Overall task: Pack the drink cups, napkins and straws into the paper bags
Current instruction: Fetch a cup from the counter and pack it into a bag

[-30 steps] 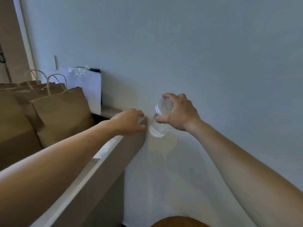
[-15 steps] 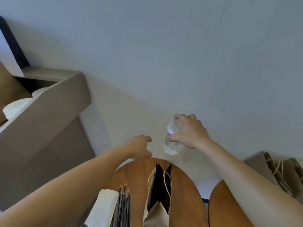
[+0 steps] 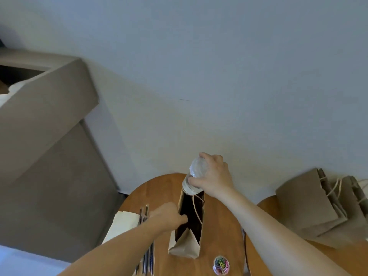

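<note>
My right hand [image 3: 213,176] grips a clear plastic drink cup [image 3: 194,177] by its domed lid, holding it just above the far end of an open brown paper bag [image 3: 185,248]. The bag stands on a round wooden table [image 3: 219,232]. My left hand [image 3: 168,217] pinches the bag's left rim and holds its mouth open. Left of the bag lie several dark straws [image 3: 148,253] and a white stack of napkins [image 3: 121,226].
A pile of flat paper bags [image 3: 310,204] with string handles lies on a second round table [image 3: 338,259] at the right. A small tub of coloured paper clips [image 3: 221,264] sits near the front of the first table. A large grey cardboard box [image 3: 45,120] stands at left.
My view dropped from the box to the table. My right hand carried the cup down over the bag's mouth. My left hand left the box's edge and took the bag's rim.
</note>
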